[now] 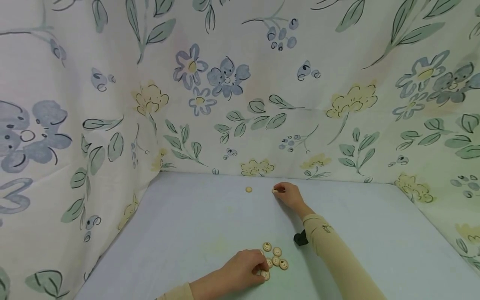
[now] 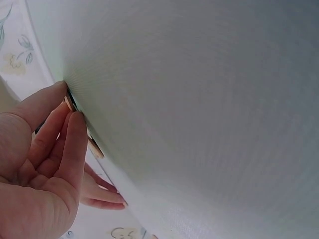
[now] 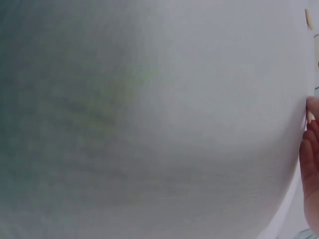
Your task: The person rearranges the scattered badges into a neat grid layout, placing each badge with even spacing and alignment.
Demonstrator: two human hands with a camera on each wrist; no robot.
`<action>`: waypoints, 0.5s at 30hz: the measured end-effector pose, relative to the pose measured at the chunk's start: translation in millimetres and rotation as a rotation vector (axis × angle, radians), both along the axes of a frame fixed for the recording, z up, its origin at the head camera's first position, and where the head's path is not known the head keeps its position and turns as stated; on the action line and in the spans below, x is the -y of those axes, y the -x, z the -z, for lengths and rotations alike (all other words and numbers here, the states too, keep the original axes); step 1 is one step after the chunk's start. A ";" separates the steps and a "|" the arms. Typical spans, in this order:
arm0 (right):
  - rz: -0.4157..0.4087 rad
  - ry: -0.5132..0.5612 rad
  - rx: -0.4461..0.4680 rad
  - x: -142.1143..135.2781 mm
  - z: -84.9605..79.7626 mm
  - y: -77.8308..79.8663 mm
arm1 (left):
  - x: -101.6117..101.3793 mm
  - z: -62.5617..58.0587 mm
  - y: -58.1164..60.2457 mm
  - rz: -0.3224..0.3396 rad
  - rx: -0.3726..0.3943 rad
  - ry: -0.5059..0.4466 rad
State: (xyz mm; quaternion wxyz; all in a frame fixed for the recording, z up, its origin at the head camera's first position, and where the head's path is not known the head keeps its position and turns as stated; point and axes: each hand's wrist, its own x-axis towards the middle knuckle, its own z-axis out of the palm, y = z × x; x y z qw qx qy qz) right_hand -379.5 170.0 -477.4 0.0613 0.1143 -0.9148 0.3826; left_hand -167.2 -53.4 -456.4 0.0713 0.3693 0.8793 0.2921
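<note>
Pale tabletop (image 3: 149,119) filled nearly the whole view. Fingertips (image 3: 311,144) of the right hand showed at the right edge, a tan button (image 3: 308,19) above them.

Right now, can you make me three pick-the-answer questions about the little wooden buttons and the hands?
1. Where is the lone button?
A. at the far side of the table, near the cloth backdrop
B. in the cluster by the left hand
C. on the sleeve

2. What colour is the table?
A. red
B. pale blue
C. black

3. What is the right hand doing?
A. lying flat, empty
B. pinching a button at its fingertips
C. gripping the cloth

Answers: 1 A, it lies alone beside the right hand, far from the button cluster. 2 B, the head view shows a pale blue top. 3 B, a small button shows at its fingertips.
</note>
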 end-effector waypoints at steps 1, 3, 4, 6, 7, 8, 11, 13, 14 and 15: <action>-0.002 -0.002 -0.013 -0.6 -0.5 -1.9 | -0.4 0.1 -0.1 0.001 0.005 -0.001; -0.006 0.002 -0.022 -1.9 -1.6 -4.7 | -1.0 0.4 -0.1 0.003 0.008 -0.002; -0.009 0.001 -0.023 -2.6 -2.1 -5.5 | -1.1 0.4 -0.1 0.003 0.009 -0.003; -0.010 0.002 -0.011 -4.1 -2.3 -5.8 | -1.1 0.0 -0.2 0.001 0.009 -0.004; -0.009 -0.002 -0.004 -4.8 -2.3 -5.3 | -0.9 -0.3 -0.3 0.000 0.007 -0.005; -0.005 0.002 0.014 -5.8 -2.2 -4.6 | -0.7 -0.6 -0.4 -0.002 0.006 -0.006; -0.003 -0.015 0.021 -9.0 -2.6 -3.9 | 0.0 -1.4 -0.8 -0.006 -0.004 -0.009; -0.010 -0.017 0.010 -11.0 -4.7 -6.6 | 0.1 -1.3 -0.9 -0.007 -0.010 -0.013; -0.024 -0.012 -0.004 -12.0 -6.4 -9.4 | 0.0 -1.2 -0.6 -0.009 -0.011 -0.014; -0.039 -0.004 -0.014 -13.1 -8.0 -12.9 | -0.2 -1.0 -0.4 -0.010 -0.014 -0.014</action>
